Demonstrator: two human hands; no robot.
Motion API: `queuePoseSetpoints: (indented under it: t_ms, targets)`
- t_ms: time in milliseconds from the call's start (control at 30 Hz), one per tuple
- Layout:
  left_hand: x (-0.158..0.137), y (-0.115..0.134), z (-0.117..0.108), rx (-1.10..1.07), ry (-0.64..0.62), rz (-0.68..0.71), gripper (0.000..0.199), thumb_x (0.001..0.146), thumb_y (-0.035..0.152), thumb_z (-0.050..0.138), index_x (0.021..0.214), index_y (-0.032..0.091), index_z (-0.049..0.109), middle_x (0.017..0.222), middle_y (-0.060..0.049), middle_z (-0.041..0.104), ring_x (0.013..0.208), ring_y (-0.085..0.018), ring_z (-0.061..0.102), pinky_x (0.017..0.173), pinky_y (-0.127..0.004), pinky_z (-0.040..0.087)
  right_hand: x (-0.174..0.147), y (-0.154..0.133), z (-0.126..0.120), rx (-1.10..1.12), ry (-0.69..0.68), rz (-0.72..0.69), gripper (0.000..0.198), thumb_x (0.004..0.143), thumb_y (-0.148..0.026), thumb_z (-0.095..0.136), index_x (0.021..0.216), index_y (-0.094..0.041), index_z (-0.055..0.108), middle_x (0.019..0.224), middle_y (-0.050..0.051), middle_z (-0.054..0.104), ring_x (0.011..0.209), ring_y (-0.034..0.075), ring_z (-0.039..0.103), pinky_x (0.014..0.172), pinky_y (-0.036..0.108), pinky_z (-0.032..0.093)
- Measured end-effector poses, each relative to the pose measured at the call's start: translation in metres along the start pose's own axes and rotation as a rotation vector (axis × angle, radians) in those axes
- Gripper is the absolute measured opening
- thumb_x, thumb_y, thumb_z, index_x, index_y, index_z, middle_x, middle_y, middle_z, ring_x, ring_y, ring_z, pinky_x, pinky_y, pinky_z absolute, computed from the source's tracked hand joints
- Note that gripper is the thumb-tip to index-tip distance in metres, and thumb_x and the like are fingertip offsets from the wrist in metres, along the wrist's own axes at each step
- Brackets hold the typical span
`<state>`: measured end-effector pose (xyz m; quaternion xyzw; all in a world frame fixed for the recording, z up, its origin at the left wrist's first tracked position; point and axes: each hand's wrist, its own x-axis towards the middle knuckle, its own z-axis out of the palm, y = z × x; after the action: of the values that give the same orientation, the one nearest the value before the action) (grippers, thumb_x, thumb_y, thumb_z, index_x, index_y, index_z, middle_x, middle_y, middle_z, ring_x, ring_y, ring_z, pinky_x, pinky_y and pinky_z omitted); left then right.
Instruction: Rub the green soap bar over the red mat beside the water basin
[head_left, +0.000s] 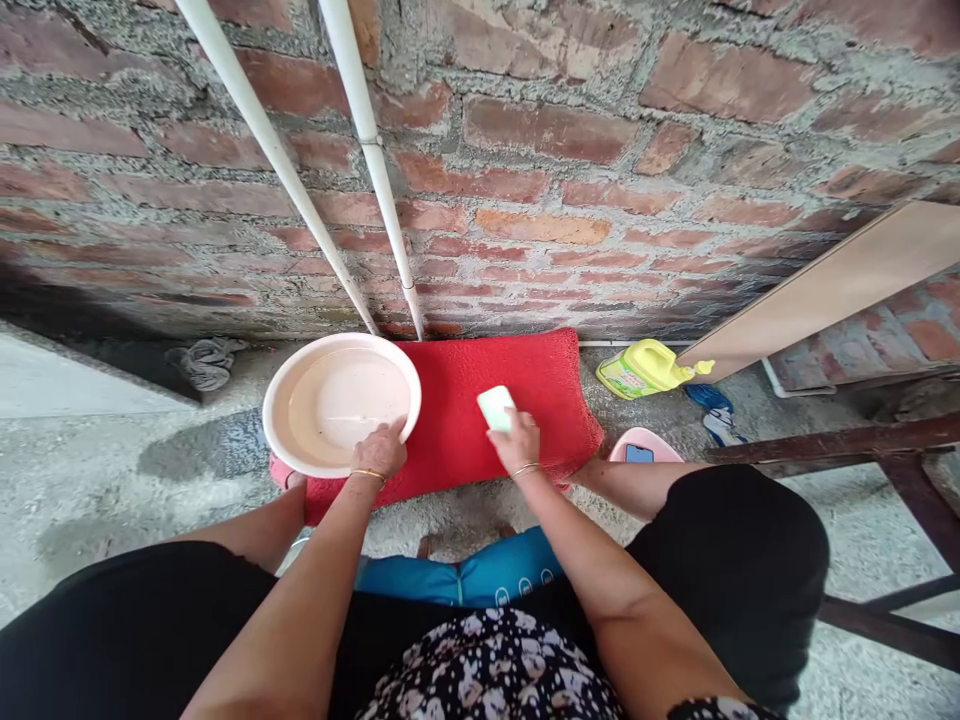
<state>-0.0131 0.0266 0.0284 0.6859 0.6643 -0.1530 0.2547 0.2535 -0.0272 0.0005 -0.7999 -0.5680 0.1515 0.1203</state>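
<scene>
Block, pale green and white (496, 408), was the single one we saw, gripped in our right hand (517, 440) over the one red cloth (465, 400). Our left hand (379, 449) lay at the near right rim of one basin (279, 425) holding water, on the cloth's left end; with its fingertips partly hidden, we could not tell whether it gripped. We wore one band on each wrist. Two white pipes (381, 165) ran down the brick wall (544, 130) behind. To the right stood one yellow bottle (637, 368), its label lettering too small for us to read, and near it lay one phone (639, 454). Three white ringed marks, also unreadable, showed on the blue fabric (480, 568) below us.
</scene>
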Motion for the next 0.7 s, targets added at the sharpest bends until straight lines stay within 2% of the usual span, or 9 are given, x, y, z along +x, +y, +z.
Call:
queuePoseSetpoints:
  t_ms: [100,167,200,300,433,533,600,633,700]
  targets:
    - [-0.003,0.001,-0.002,0.002,-0.007,0.005,0.055,0.087,0.024,0.037,0.141,0.031,0.039,0.127,-0.011,0.054,0.109,-0.028,0.058,0.09,-0.045,0.045,-0.027,-0.055,0.029,-0.014,-0.183,-0.269,0.054,0.076,-0.046,0.064,0.127,-0.03,0.054,0.111,0.007,0.054,0.099,0.023,0.05,0.086,0.034,0.035]
    - [-0.004,0.002,-0.003,0.002,-0.006,0.005,0.055,0.087,0.024,0.036,0.141,0.03,0.038,0.126,-0.012,0.055,0.109,-0.028,0.058,0.09,-0.046,0.045,-0.038,-0.067,0.039,-0.032,-0.246,-0.36,0.054,0.076,-0.045,0.064,0.127,-0.031,0.053,0.114,0.006,0.054,0.101,0.023,0.049,0.087,0.035,0.034]
    - [-0.004,0.002,-0.003,0.0,-0.004,0.007,0.055,0.087,0.023,0.035,0.141,0.03,0.038,0.125,-0.012,0.055,0.109,-0.029,0.058,0.09,-0.046,0.045,-0.039,-0.064,0.039,-0.042,-0.257,-0.366,0.054,0.076,-0.044,0.064,0.127,-0.031,0.054,0.115,0.006,0.054,0.102,0.023,0.048,0.087,0.035,0.033]
    - [-0.003,0.001,-0.002,-0.01,-0.004,0.012,0.055,0.086,0.023,0.036,0.141,0.031,0.039,0.127,-0.012,0.054,0.108,-0.029,0.058,0.089,-0.047,0.046,-0.028,-0.02,0.024,-0.06,-0.207,-0.213,0.053,0.075,-0.042,0.066,0.125,-0.029,0.055,0.113,0.007,0.055,0.101,0.023,0.05,0.086,0.034,0.034]
    - [-0.001,-0.001,0.001,-0.007,0.005,0.007,0.054,0.087,0.024,0.036,0.141,0.032,0.04,0.127,-0.011,0.054,0.107,-0.028,0.059,0.089,-0.046,0.046,-0.003,0.067,-0.011,-0.041,0.003,0.206,0.054,0.074,-0.044,0.066,0.124,-0.026,0.057,0.11,0.007,0.056,0.098,0.023,0.053,0.083,0.033,0.036]
    - [-0.001,-0.001,0.001,0.001,0.007,0.003,0.052,0.089,0.026,0.034,0.14,0.031,0.04,0.126,-0.012,0.055,0.107,-0.029,0.059,0.09,-0.047,0.046,0.003,0.096,-0.025,-0.01,0.122,0.436,0.058,0.073,-0.045,0.066,0.125,-0.022,0.057,0.11,0.011,0.056,0.095,0.026,0.054,0.081,0.035,0.038]
    - [-0.001,-0.001,0.0,0.006,0.002,0.006,0.052,0.089,0.026,0.033,0.141,0.031,0.04,0.125,-0.012,0.056,0.107,-0.029,0.059,0.089,-0.048,0.046,-0.001,0.085,-0.021,0.01,0.148,0.412,0.058,0.072,-0.045,0.066,0.125,-0.021,0.057,0.109,0.011,0.055,0.095,0.027,0.054,0.081,0.035,0.039]
    - [-0.001,0.0,-0.001,0.006,-0.002,0.008,0.053,0.089,0.026,0.033,0.141,0.03,0.039,0.125,-0.013,0.056,0.107,-0.029,0.059,0.088,-0.048,0.046,-0.005,0.071,-0.015,0.022,0.135,0.335,0.057,0.072,-0.044,0.066,0.124,-0.021,0.057,0.109,0.01,0.056,0.095,0.026,0.054,0.082,0.035,0.039]
    - [-0.002,0.001,-0.003,0.005,-0.006,0.007,0.054,0.088,0.025,0.034,0.142,0.031,0.038,0.124,-0.012,0.056,0.107,-0.029,0.059,0.088,-0.048,0.046,-0.018,0.033,0.0,0.051,0.045,0.087,0.056,0.072,-0.044,0.067,0.123,-0.023,0.058,0.108,0.008,0.056,0.097,0.024,0.053,0.084,0.033,0.038]
